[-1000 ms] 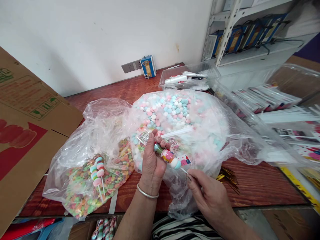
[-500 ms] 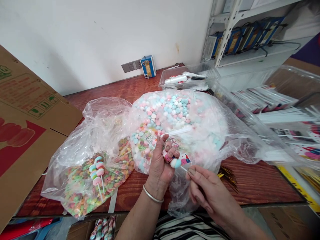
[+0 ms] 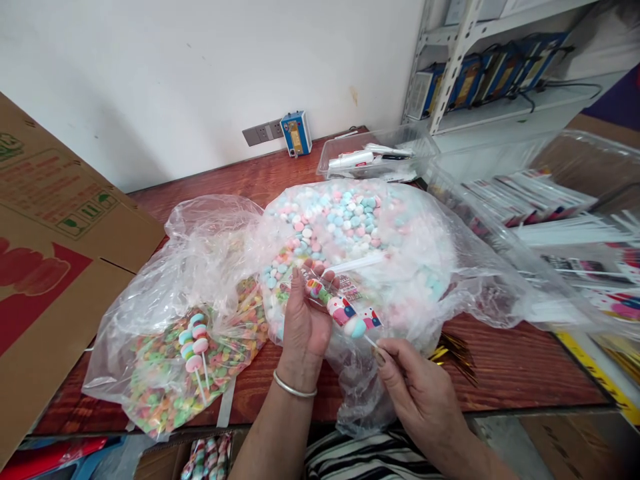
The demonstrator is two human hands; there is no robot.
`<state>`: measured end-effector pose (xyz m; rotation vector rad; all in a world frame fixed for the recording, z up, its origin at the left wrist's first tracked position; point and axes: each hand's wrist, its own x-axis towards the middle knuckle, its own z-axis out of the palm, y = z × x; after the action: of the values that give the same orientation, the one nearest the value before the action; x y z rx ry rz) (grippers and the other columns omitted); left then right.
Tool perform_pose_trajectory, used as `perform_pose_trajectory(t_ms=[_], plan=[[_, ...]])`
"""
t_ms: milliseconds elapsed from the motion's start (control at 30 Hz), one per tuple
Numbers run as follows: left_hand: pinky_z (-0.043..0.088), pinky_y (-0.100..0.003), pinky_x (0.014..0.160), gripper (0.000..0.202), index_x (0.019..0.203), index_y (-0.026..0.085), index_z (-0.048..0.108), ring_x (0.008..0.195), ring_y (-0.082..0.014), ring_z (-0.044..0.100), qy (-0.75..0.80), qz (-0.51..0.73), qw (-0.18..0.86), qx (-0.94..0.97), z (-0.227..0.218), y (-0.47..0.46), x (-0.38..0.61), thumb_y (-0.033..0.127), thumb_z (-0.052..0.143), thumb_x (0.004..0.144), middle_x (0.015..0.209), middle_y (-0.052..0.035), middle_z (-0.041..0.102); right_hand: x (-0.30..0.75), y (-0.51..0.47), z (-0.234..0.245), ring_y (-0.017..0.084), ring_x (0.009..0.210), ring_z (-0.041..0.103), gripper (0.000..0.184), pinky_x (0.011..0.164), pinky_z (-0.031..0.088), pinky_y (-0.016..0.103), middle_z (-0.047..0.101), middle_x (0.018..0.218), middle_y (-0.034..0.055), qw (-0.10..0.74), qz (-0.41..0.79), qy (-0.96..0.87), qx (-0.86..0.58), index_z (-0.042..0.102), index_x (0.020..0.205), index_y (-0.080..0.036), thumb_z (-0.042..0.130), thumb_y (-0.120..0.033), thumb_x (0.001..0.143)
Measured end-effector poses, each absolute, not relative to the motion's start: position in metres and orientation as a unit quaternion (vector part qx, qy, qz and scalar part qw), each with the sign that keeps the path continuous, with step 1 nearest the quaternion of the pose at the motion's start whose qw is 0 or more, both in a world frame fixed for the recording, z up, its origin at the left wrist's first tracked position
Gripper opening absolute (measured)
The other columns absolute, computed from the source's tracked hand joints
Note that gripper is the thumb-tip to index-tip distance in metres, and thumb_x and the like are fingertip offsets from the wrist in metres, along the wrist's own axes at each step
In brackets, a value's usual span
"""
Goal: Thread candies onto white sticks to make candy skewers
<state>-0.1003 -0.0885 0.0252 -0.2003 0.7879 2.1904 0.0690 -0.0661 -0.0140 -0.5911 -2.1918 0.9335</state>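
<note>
A wrapped candy lollipop (image 3: 342, 310) lies slantwise before me, its clear sleeve printed with coloured dots. Pale blue and white candies show at its lower end. My right hand (image 3: 420, 383) is closed, pinching the white stick between thumb and fingers. Palm up, my left hand (image 3: 310, 327) is open, its fingers loosely spread behind the upper end of the wrapper, partly hidden by it. Beneath are flat printed sleeves (image 3: 350, 288), loose white sticks (image 3: 360, 263) and a big bag of pastel candies (image 3: 357, 217). Two unwrapped candy lollipops (image 3: 197, 340) rest on the left bag.
Gummy rings fill a clear bag (image 3: 165, 393) at left, beside a cardboard box (image 3: 65, 207). Plastic trays (image 3: 430, 143) with sleeves and sticks stand at right. Gold twist ties (image 3: 455, 357) lie near my right hand. Wrapped lollipops (image 3: 207, 457) sit in a box below the table edge.
My left hand has opened from around the wrapped lollipop and shifted slightly left, uncovering the sleeve. My right hand still pinches the stick, a little lower.
</note>
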Motion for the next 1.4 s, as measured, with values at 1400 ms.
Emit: perform_pose_trajectory(t_ms=[1400], plan=[[0.050,-0.039,0.096,0.042,0.117,0.019,0.063,0.103,-0.0227,0.068,0.328,0.789,0.513,0.086,0.011,-0.098,-0.075,0.026,0.077,0.077,0.113,-0.0082,0.070,0.060,-0.070,-0.023,0.007,0.036,0.028,0.033,0.040,0.029,0.019,0.033,0.043,-0.0120,0.211,0.822,-0.428,-0.311,0.055,0.086,-0.019,0.053,-0.052,0.092]])
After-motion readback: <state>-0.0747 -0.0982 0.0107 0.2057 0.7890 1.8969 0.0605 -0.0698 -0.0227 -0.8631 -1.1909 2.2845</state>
